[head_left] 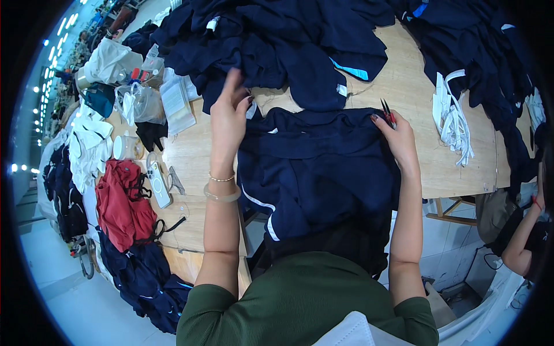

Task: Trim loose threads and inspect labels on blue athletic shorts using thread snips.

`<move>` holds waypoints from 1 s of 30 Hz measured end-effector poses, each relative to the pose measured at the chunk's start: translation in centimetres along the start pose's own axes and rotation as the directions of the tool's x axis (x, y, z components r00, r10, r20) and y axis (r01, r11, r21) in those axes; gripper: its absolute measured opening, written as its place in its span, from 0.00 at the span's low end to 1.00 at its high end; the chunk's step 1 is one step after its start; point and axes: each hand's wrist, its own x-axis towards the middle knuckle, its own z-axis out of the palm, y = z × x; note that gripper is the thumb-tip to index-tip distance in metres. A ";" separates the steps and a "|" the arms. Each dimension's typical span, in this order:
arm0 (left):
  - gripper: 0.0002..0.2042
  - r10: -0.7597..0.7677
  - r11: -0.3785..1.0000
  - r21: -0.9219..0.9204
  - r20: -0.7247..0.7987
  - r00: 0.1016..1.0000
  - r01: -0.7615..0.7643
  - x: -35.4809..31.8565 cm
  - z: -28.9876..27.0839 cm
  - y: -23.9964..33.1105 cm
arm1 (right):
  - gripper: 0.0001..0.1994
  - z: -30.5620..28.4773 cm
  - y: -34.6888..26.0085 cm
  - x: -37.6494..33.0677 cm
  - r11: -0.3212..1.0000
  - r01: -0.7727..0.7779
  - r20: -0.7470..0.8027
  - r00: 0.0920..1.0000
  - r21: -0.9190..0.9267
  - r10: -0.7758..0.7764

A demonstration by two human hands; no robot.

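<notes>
A navy blue garment [323,179] with white trim lies in front of me, partly on the table and hanging over its front edge toward my lap. My left hand [228,118] is raised at the garment's far left corner. Its thumb and forefinger are apart, the fingertips slightly blurred, and nothing shows between them. At the far right corner, my right hand [399,138] is closed around small thread snips [387,113] with dark pointed blades and red on the handle. The thumb of that hand touches the garment's upper edge.
More navy garments [259,46] are heaped across the far side of the wooden table [461,179]. White strips [453,115] lie at right. To the left are a phone [158,184], a red bag [124,202] and plastic bags [138,104]. Another person's arm [525,236] shows at far right.
</notes>
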 end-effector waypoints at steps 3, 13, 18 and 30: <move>0.27 -0.005 0.981 0.196 -0.054 0.999 0.016 -0.3 -1.7 0.3 | 0.24 -0.6 0.2 -0.3 0.955 -0.146 0.009 0.989 0.258 0.149; 0.25 -0.709 0.605 -0.109 0.376 0.596 0.789 -3.4 -6.5 -5.6 | 0.15 -1.1 0.0 2.2 0.507 -0.550 0.489 0.832 0.664 0.262; 0.21 -0.707 0.631 0.204 0.548 0.446 0.749 -3.6 -5.6 -1.5 | 0.08 -3.0 -1.8 1.7 0.749 -0.558 0.613 0.745 0.356 0.264; 0.07 -0.417 0.811 0.178 0.844 0.337 0.558 -8.0 -5.4 -0.1 | 0.08 -4.9 0.2 -2.1 0.796 -0.413 0.416 0.881 0.442 0.227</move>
